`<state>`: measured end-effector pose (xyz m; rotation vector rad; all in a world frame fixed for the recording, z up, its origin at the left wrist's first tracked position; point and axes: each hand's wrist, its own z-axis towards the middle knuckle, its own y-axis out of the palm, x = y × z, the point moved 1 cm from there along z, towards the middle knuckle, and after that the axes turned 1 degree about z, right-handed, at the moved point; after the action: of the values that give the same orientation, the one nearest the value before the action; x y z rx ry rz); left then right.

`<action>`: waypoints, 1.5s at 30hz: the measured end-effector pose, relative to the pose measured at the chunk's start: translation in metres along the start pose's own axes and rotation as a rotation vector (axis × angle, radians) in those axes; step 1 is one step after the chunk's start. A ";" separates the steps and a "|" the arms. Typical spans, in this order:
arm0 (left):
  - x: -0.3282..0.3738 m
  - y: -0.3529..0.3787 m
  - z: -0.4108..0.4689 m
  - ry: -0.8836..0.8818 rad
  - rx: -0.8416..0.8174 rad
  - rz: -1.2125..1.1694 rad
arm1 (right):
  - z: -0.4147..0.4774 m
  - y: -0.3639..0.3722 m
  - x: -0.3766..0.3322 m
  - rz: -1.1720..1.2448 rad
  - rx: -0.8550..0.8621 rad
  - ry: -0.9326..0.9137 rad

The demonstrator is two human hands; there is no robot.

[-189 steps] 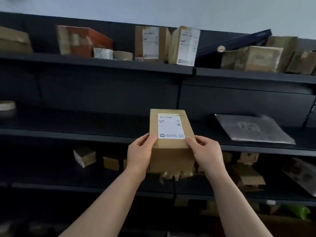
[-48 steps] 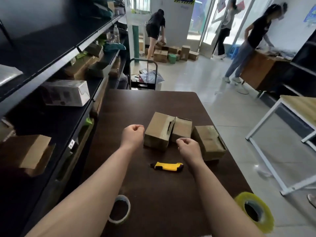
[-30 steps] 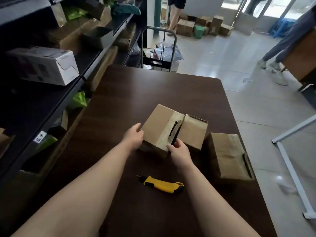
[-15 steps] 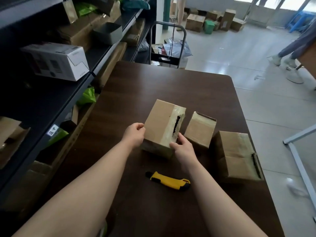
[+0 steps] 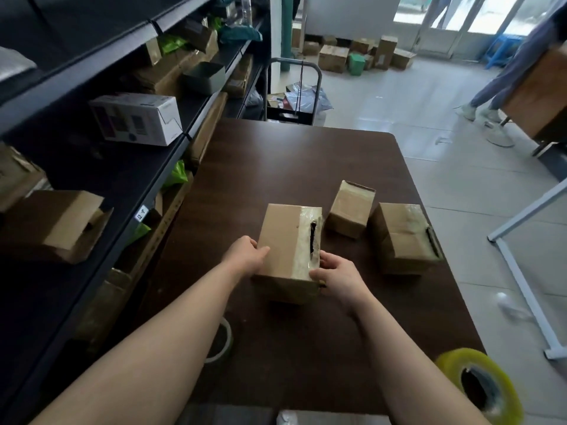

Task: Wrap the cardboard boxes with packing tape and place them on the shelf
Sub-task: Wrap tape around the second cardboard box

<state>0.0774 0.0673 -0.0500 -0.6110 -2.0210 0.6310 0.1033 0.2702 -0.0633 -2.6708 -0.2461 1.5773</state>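
On dark table, three boxes; shelving left

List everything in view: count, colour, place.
Table: one, dark brown.
Shelf: one, dark, left of table.
Held box: one, brown, table centre.
Small box: one, brown, right of held box.
Larger box: one, brown, table's right edge.
Yellow tape roll: one, yellow, table's near right corner.
Clear tape roll: one, clear, table's near left edge.
White box: one, white, on shelf.
Left hand: one, holds held box's left side.
Right hand: one, grips held box's near right corner.
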 end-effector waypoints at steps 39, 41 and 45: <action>-0.057 0.106 -0.100 -0.123 -0.139 0.451 | -0.045 -0.037 0.089 -0.225 -0.094 0.100; -0.056 0.115 -0.099 -0.132 -0.140 0.499 | -0.041 -0.037 0.087 -0.157 -0.112 0.089; -0.060 0.116 -0.091 -0.045 -0.122 0.581 | -0.030 -0.045 0.081 -0.326 -0.081 0.031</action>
<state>0.2043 0.1336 -0.1192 -1.2898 -1.9301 0.8648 0.1626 0.3282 -0.1142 -2.5421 -0.7168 1.4521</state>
